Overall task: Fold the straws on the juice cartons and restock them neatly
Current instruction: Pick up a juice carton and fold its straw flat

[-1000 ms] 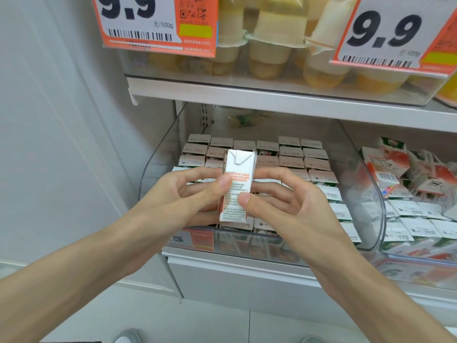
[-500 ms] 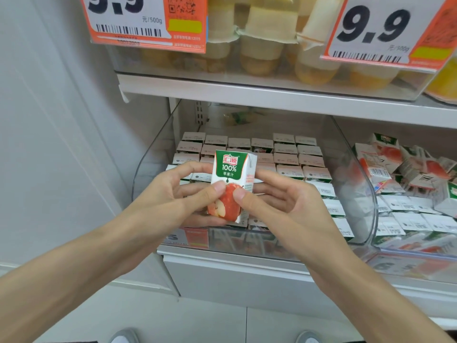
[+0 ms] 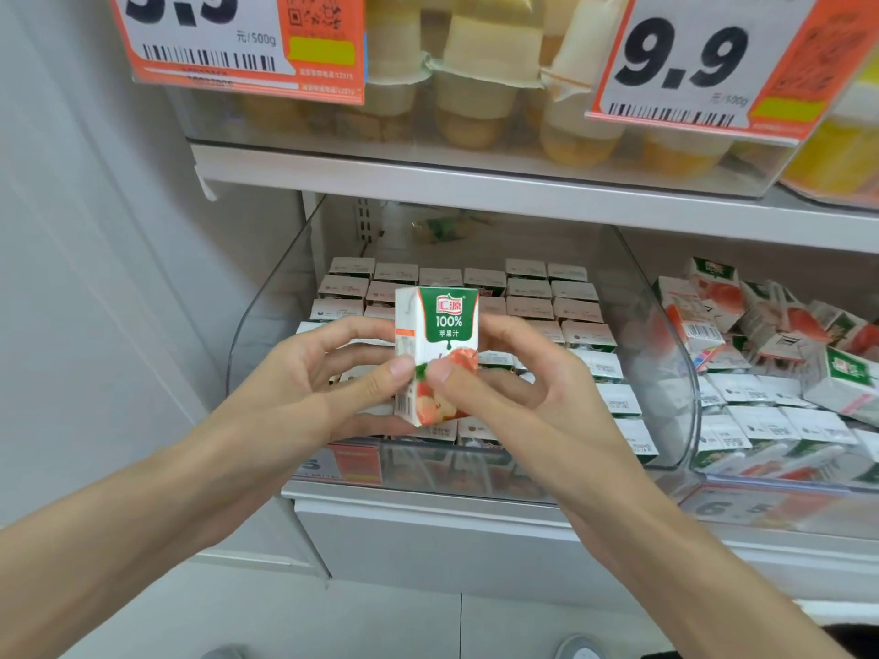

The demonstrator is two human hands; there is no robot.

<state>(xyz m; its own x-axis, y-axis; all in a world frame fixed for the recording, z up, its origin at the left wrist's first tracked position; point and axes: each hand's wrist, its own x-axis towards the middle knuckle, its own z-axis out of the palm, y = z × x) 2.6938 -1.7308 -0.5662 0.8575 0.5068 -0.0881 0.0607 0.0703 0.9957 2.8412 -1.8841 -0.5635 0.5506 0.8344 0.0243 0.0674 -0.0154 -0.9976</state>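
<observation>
Holding one juice carton (image 3: 436, 342) upright between both hands, in front of the clear bin (image 3: 266, 321) on the lower shelf. The carton's printed face (green top, "100%", apple picture) is turned to the camera; the straw cannot be seen from this side. Left hand (image 3: 323, 390): grasping the carton, thumb tip pressed on the lower front near its left edge, fingers curled round behind the left side. Right hand (image 3: 523, 397): also grasping it, thumb tip on the lower front just beside the left thumb, fingers curled behind the right side. The carton sits between the two palms, above the bin's front rim and apart from the stock. Stocked cartons (image 3: 528, 297) in the bin stand in neat rows, tops up. Loose cartons (image 3: 761, 335) in the neighbouring bin to the right lie jumbled and tilted. The upper shelf (image 3: 475, 183) carries fruit cups (image 3: 475, 92) behind two orange price tags (image 3: 228, 40) reading 9.9.
</observation>
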